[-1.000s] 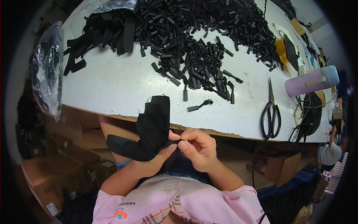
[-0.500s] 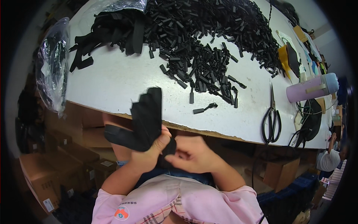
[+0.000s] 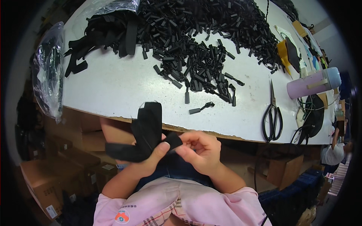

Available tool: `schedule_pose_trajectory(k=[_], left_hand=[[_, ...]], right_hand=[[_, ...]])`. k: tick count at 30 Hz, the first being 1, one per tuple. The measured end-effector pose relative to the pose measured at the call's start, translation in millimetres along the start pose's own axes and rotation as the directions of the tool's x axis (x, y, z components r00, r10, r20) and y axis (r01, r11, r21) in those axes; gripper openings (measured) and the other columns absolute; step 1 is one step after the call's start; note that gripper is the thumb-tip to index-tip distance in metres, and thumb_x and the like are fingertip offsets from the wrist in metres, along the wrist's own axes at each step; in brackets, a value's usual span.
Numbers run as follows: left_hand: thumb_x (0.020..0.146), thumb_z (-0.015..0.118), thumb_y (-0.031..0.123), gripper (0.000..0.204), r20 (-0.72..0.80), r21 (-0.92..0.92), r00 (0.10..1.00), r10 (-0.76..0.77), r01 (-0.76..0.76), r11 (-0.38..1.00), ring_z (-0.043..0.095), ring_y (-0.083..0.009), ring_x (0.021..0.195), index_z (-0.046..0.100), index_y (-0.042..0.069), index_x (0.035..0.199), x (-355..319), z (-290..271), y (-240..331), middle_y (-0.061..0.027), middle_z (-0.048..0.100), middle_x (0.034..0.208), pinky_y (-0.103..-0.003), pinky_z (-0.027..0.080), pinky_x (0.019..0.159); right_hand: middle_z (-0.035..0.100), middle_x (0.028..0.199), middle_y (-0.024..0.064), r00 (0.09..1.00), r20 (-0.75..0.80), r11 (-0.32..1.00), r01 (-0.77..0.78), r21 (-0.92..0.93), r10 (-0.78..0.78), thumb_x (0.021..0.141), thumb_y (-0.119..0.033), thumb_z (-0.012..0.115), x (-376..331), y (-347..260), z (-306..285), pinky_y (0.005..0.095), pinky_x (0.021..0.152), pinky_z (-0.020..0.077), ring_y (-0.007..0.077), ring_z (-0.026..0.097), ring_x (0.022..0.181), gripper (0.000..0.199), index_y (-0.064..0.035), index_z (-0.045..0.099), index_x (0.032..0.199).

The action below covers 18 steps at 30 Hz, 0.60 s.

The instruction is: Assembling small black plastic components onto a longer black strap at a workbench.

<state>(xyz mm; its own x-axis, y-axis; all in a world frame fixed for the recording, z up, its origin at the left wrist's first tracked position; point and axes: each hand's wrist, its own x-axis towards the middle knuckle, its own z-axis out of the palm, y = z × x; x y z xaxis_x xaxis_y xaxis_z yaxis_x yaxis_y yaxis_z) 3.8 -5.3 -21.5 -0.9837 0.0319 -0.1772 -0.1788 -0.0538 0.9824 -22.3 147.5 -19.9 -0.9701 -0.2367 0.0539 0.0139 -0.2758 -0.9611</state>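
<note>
Just off the table's front edge, my left hand (image 3: 154, 158) is closed round a bundle of black zipper tapes (image 3: 148, 122), thumb on top. Some of their ends fan up towards the table, and others bend off to the left. On the right of the bundle, my right hand (image 3: 201, 150) has thumb and forefinger pinched at the end of one tape. Whether anything else sits between those fingertips is too small to tell. Straight ahead on the white table (image 3: 124, 88) lie many black zipper sliders (image 3: 205, 67) with long pulls; a single slider (image 3: 201, 108) lies nearest me.
More black tapes (image 3: 130, 37) lie at the far left, beside a clear plastic bag (image 3: 49, 73). Black-handled scissors (image 3: 272, 116) and a lilac bottle (image 3: 311, 86) are on the right, with cables near a black pouch (image 3: 313, 118). Cardboard boxes (image 3: 45, 184) stand below left.
The tape bundle has dropped slightly towards me. My right hand has shifted a little to the right, and the tape end now shows stretched between both hands.
</note>
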Motion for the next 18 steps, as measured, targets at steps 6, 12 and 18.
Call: schedule_pose_trajectory(k=[6,12,18], left_hand=[[0.076,0.057,0.008,0.009,0.069,0.010,0.996,0.056,-0.057,0.998,0.048,-0.0071,0.065,0.056,0.003,0.083,5,12,11,-0.0022,0.054,0.075,-0.022,0.040,0.058],[0.074,0.059,0.006,0.009,0.122,0.208,0.957,0.263,-0.283,0.936,0.050,-0.0086,0.066,0.058,0.005,0.083,5,7,-4,-0.0035,0.056,0.078,-0.022,0.040,0.058],[0.075,0.058,0.009,0.007,0.164,0.126,0.925,0.341,-0.363,0.923,0.050,-0.0122,0.067,0.055,0.004,0.078,4,12,-6,-0.0034,0.053,0.075,-0.022,0.040,0.058]], right_hand=[[0.049,0.054,0.0042,0.983,0.093,0.926,0.183,-0.330,-0.161,0.068,0.002,0.057,4,2,-9,0.0193,0.040,0.0327,0.0074,0.043,0.044,0.003,0.0019,0.056,0.071],[0.048,0.051,0.0046,0.949,0.135,0.860,0.316,-0.401,-0.286,0.066,0.003,0.056,1,7,-11,0.0210,0.037,0.0300,0.0077,0.041,0.041,0.002,0.0014,0.056,0.067],[0.047,0.051,0.0044,0.920,0.110,0.901,-0.391,0.188,0.376,0.066,0.002,0.058,-4,3,-16,0.0211,0.037,0.0334,0.0084,0.044,0.040,0.004,0.0007,0.057,0.069]])
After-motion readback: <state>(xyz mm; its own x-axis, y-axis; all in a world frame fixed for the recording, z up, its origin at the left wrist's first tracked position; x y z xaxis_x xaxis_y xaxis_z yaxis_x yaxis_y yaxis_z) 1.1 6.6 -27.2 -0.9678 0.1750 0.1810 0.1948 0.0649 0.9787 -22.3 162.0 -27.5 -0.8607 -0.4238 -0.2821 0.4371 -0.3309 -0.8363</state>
